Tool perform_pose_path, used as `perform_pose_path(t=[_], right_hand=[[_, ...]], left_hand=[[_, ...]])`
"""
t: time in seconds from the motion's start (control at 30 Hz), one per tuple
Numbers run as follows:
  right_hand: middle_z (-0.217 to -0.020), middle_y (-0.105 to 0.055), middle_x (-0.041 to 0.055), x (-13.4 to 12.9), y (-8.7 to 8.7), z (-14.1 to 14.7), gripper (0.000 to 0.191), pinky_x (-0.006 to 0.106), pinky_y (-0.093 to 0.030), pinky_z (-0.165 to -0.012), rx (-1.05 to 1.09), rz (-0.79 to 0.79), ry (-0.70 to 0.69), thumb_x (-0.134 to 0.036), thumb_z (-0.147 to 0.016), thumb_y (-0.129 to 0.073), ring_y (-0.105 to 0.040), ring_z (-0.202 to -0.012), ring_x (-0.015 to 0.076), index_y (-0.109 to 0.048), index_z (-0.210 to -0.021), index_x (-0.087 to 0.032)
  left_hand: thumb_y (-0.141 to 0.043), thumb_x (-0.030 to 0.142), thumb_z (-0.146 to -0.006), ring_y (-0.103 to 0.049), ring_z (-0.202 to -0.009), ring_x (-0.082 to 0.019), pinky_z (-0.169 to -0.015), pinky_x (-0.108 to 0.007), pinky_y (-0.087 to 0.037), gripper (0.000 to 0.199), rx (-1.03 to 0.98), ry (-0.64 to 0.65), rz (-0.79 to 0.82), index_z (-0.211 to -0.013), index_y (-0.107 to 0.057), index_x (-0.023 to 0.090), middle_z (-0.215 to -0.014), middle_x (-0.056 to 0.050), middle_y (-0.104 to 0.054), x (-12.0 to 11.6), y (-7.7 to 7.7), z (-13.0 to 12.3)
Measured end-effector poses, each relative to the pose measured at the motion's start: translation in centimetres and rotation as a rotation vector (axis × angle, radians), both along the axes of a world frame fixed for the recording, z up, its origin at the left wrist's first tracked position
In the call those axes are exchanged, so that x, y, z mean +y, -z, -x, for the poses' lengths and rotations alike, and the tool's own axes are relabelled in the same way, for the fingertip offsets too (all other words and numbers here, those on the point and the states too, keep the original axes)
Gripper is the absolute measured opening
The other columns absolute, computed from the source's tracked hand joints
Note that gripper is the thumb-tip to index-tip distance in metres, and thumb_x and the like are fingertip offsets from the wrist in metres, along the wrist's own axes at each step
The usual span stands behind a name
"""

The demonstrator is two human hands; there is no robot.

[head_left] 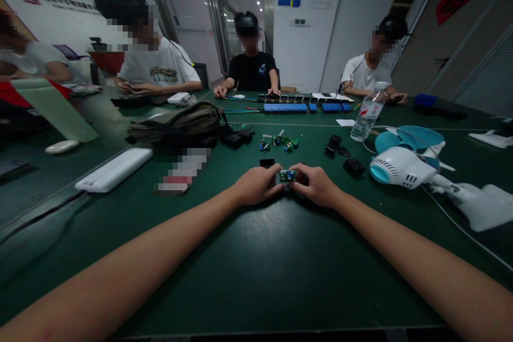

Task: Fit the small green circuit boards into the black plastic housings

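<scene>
A small green circuit board (pixel 287 176) with blue parts is held up just above the table, gripped at both ends. My left hand (pixel 258 184) pinches its left end between thumb and index finger. On the right end, my right hand (pixel 316 184) has a matching pinch. Just behind my left fingers lies a small black piece (pixel 266 162). Farther back sits a loose group of similar green circuit boards (pixel 280 140). Several black plastic pieces (pixel 335 145) rest to the right of them, with another black block (pixel 354 167) closer to me.
A white power strip (pixel 116 170) and an olive bag (pixel 176 124) are on the left. On the right stand a water bottle (pixel 367 112) and a white-and-blue fan (pixel 404 165) lying with its cord. Across the green table (pixel 256 278), several people sit near a row of blue blocks (pixel 285 108).
</scene>
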State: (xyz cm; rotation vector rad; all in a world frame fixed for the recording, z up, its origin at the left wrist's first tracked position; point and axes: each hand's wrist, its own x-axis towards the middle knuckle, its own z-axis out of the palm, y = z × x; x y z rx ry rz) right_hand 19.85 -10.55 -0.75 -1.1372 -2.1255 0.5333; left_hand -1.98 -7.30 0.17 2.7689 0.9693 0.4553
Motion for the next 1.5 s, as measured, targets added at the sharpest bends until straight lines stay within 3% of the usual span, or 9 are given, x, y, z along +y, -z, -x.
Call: perform_pose_path(t=[0.17,0.33,0.53,0.67,0.8,0.93,1.5], right_hand=[[-0.065,-0.061,-0.0030,0.1,0.1,-0.1,0.025,0.024,-0.038,-0.059,0.040,0.010,0.042,-0.024,-0.082,-0.065,-0.052,-0.057,0.0123,-0.067,-0.105,-0.016],[-0.063,-0.059,-0.0033,0.1,0.1,-0.2,0.023,0.025,-0.038,-0.060,0.014,0.021,0.095,-0.018,-0.077,-0.066,-0.052,-0.057,0.0125,-0.069,-0.100,-0.015],[-0.063,-0.058,-0.0032,0.5,0.0,-0.2,0.030,0.025,-0.037,-0.061,-0.077,0.009,0.129,-0.013,-0.075,-0.063,-0.051,-0.058,0.0126,-0.070,-0.104,-0.014],[-0.062,-0.056,-0.0039,0.9,-0.1,-0.2,0.025,0.025,-0.036,-0.060,-0.074,-0.003,0.081,-0.016,-0.076,-0.063,-0.049,-0.056,0.0120,-0.069,-0.100,-0.015],[-0.063,-0.054,-0.0056,1.0,0.1,-0.7,0.036,0.024,-0.038,-0.059,-0.016,0.012,0.060,-0.019,-0.077,-0.064,-0.050,-0.057,0.0122,-0.063,-0.112,-0.015],[-0.065,-0.056,-0.0048,0.8,0.2,-1.5,0.030,0.024,-0.039,-0.059,-0.057,0.018,0.016,-0.021,-0.080,-0.064,-0.053,-0.058,0.0121,-0.063,-0.109,-0.017],[-0.073,-0.061,-0.0002,0.7,0.2,-1.4,0.024,0.026,-0.035,-0.065,-0.214,-0.075,0.046,-0.024,-0.087,-0.065,-0.053,-0.065,0.0140,-0.067,-0.110,-0.017]], left_hand=[[-0.057,0.037,-0.093,-0.068,-0.068,-0.020,-0.059,-0.025,-0.042,0.026,0.088,-0.075,0.014,-0.111,-0.051,0.021,-0.077,-0.001,-0.070,-0.4,-0.2,-0.7],[-0.052,0.048,-0.095,-0.071,-0.085,-0.030,-0.066,-0.032,-0.049,0.036,0.264,-0.183,-0.074,-0.114,-0.054,0.018,-0.092,-0.012,-0.072,-0.4,-0.7,-2.3],[-0.051,0.044,-0.096,-0.070,-0.094,-0.032,-0.077,-0.036,-0.052,0.031,0.348,-0.141,-0.086,-0.109,-0.060,0.017,-0.096,-0.013,-0.073,0.3,-1.0,-3.5],[-0.052,0.042,-0.096,-0.071,-0.092,-0.030,-0.074,-0.034,-0.051,0.030,0.300,-0.156,-0.065,-0.112,-0.058,0.017,-0.095,-0.011,-0.073,0.3,-0.7,-3.2],[-0.051,0.039,-0.097,-0.071,-0.088,-0.026,-0.073,-0.030,-0.049,0.025,0.226,-0.121,-0.041,-0.112,-0.057,0.019,-0.093,-0.008,-0.074,0.1,-0.4,-2.6],[-0.048,0.047,-0.098,-0.071,-0.084,-0.027,-0.066,-0.030,-0.047,0.032,0.233,-0.102,-0.039,-0.111,-0.056,0.019,-0.089,-0.009,-0.073,0.3,-0.2,-2.3],[-0.046,0.043,-0.098,-0.067,-0.074,-0.022,-0.061,-0.027,-0.040,0.026,0.182,-0.048,-0.012,-0.111,-0.051,0.020,-0.083,-0.005,-0.071,0.7,-0.4,-1.9]])
